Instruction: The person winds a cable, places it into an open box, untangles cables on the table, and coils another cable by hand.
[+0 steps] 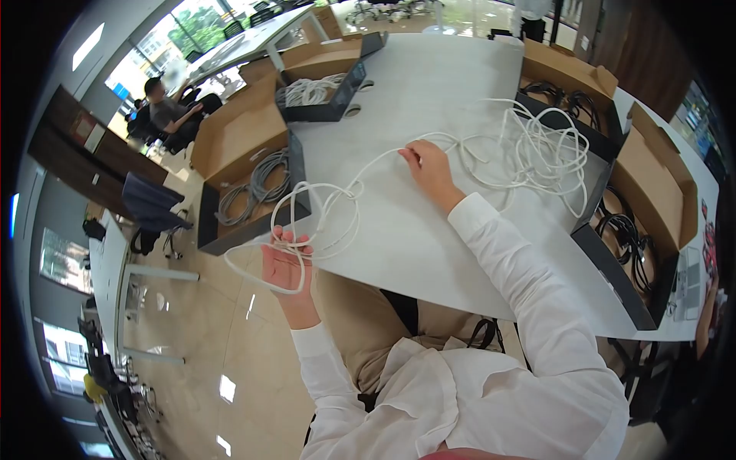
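Observation:
A long white cable [354, 193] runs between my two hands above the white table. My left hand [285, 268] is palm up beyond the table's front edge, its fingers curled around several loose loops of the cable. Farther right, over the tabletop, my right hand [431, 170] pinches a single stretch of the same cable between thumb and fingers. From there the cable leads to a loose white tangle [529, 182] lying on the table near the right-hand boxes.
An open box [218, 247] with grey cables stands left. Behind it, another box [314, 113] holds white cables. Two boxes on the right, one far [609, 138] and one near [613, 276], contain black cables. The table edge [414, 297] curves before my lap. A person [169, 115] sits far left.

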Demonstrator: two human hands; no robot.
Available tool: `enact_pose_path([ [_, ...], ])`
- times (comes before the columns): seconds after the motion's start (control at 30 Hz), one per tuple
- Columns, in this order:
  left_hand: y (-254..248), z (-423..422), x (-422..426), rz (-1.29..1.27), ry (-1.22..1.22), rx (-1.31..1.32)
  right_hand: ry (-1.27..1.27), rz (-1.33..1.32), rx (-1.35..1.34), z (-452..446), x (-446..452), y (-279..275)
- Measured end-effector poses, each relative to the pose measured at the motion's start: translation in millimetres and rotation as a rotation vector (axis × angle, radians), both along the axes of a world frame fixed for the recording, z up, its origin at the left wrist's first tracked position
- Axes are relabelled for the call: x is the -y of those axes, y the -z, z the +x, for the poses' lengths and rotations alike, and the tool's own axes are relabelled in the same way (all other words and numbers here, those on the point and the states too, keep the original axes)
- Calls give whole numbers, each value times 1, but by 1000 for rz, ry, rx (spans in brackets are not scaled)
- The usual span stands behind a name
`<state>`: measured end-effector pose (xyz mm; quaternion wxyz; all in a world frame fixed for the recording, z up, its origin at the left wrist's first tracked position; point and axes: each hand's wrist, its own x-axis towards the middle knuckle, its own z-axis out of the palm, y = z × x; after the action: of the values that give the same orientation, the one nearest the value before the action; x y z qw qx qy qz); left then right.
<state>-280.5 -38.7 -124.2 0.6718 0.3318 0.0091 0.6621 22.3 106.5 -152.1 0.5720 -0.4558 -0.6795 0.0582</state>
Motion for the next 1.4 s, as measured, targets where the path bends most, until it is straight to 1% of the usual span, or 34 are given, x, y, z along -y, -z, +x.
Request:
enact_pose_path([
  [0.1,-20,-4,22,26,-109,-112,-23,76,48,0,6,0],
  [0.17,-40,-3,29,40,-157,-30,-43,158,110,2,9,-1],
  [0.27,-65,-10,42,55,-209,104,-70,55,307,11,17,0],
  [0.37,-71,-49,70,126,-435,147,-93,-53,375,25,10,19],
  [0.47,-89,-79,106,251,-323,360,-86,-155,310,31,4,23],
  [0.57,-103,-122,135,323,-492,217,-42,-262,285,30,6,17],
  [0.67,-116,-158,160,188,-585,311,135,-189,415,33,15,13],
  [0.77,-128,-160,175,225,-636,390,185,-250,405,41,8,21],
  [0.8,-127,-159,175,249,-736,290,123,-291,327,43,5,20],
  [0.87,-119,-156,173,272,-610,154,-2,-356,172,45,-3,14],
  [0.9,-113,-150,170,281,-551,89,-152,-540,45,45,5,-8],
  [0.93,-106,-141,163,239,-559,82,-305,-724,-82,46,26,-52],
  [0.97,-99,-128,154,195,-569,76,-459,-905,-211,48,41,-84],
  [1.07,-83,-82,127,58,-565,102,-670,-836,-471,55,53,-114],
  [1.17,-63,-46,97,-24,-529,115,-306,-504,-326,57,82,-140],
  [1.2,-55,-35,87,-41,-516,114,-96,-299,-211,60,81,-143],
  [1.27,-46,-7,69,-14,-399,185,310,117,25,75,79,-144],
  [1.37,-37,32,54,-18,-235,272,7,-181,-46,98,101,-175],
  [1.4,-35,41,50,-26,-186,298,17,-159,13,105,94,-171],
])
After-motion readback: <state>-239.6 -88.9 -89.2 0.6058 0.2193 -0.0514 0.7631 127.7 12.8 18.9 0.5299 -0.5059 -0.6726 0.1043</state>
